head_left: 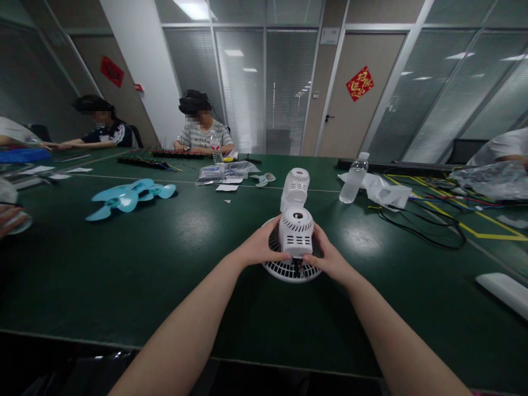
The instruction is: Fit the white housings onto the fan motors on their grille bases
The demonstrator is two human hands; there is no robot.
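While both hands are gripping it, the white housing (296,228) is sitting over the round grille (289,271).
The left hand (262,245) is holding its side at 9 o'clock, the right hand (330,257) its side at 3 o'clock, thumbs at the near lower edge. A second housing (296,186) is standing at 12 o'clock, a bottle (353,180) between 1 and 2, and blue fan blades (129,199) are lying at 10 on the green table (103,286).

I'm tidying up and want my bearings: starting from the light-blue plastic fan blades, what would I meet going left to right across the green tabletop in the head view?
Light-blue plastic fan blades, clear plastic packet, white slotted plastic housing, frosted clear plastic bottle, long white plastic piece.
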